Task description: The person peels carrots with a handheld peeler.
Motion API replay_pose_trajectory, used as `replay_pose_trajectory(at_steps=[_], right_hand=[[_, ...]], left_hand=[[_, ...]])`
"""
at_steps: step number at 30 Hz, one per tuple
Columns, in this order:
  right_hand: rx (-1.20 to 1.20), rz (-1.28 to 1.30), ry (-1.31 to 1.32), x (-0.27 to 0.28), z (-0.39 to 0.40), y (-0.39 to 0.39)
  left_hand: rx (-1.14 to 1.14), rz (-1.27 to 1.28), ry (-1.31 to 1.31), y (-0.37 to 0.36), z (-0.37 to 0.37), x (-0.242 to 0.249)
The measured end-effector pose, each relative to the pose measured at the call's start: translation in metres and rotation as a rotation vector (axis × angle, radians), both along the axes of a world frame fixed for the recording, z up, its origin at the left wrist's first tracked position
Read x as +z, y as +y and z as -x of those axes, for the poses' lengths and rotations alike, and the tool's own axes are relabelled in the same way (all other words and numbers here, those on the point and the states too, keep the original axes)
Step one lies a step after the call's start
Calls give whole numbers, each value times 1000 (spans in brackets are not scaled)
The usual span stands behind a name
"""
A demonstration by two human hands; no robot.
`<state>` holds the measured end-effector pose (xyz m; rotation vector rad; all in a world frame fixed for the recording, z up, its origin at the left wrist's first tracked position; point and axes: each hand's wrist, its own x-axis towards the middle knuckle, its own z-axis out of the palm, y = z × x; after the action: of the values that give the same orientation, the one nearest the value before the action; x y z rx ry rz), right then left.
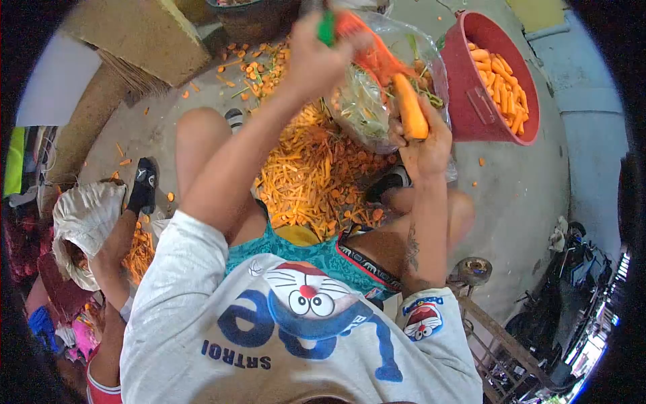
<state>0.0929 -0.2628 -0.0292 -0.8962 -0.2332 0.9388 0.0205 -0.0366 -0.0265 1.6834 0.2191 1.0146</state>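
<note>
My right hand (429,138) is closed round the lower part of a peeled-looking orange carrot (409,104), whose thick end points toward me. Up and to the left, my left hand (316,57) is closed on a green-handled peeler (327,28); motion blurs the hand, and the peeler's blade cannot be made out. A bright orange-red mesh-like strip (367,47) lies between the two hands. Behind them is a clear plastic bag (363,111) with green stalks and carrot bits inside. Between my legs spreads a heap of carrot peelings (303,168) with cut round ends.
A red tub (464,81) full of peeled carrots (501,87) stands tilted at the right. A dark bucket (249,20) and cardboard (141,37) are at the back. Another person's arm (111,259) reaches by a whitish sack (87,215) at left. A motorbike (565,289) stands at right.
</note>
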Motion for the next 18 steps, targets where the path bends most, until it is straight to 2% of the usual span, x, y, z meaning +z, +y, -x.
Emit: replay_pose_trajectory(at_steps=[1, 3, 4, 5, 7, 8, 9, 10, 12, 15, 16, 17, 18], right_hand=[[-3, 0, -2, 8, 9, 5], [-181, 139, -55, 18, 21, 10], [-180, 155, -42, 14, 22, 6], [-136, 131, -71, 11, 20, 4], [-93, 88, -111, 6, 9, 0], [30, -86, -21, -4, 0, -5], [157, -257, 64, -6, -7, -6], [157, -263, 53, 6, -2, 1], [-230, 144, -81, 33, 23, 20], [-315, 156, -140, 21, 26, 21], [-70, -14, -35, 17, 15, 6], [-72, -20, -37, 12, 7, 1], [-41, -32, -46, 14, 1, 1]], left_hand=[[-3, 0, -2, -17, 5, 6], [-259, -60, -159, -46, 16, 20], [-184, -115, 93, -27, 17, 18], [-182, -102, 104, -6, 10, 9], [-52, -43, -95, 34, -6, 2], [64, 65, 71, 37, -3, -5], [62, 56, 58, 25, -2, -1], [-36, 41, -5, -3, 3, 7], [-287, -68, -80, -40, 23, 21], [-309, -22, 59, -20, 17, 22], [-160, -8, -96, -14, 2, 13], [-162, -13, -98, -3, 0, 5], [-154, 110, -16, 8, 2, 5]])
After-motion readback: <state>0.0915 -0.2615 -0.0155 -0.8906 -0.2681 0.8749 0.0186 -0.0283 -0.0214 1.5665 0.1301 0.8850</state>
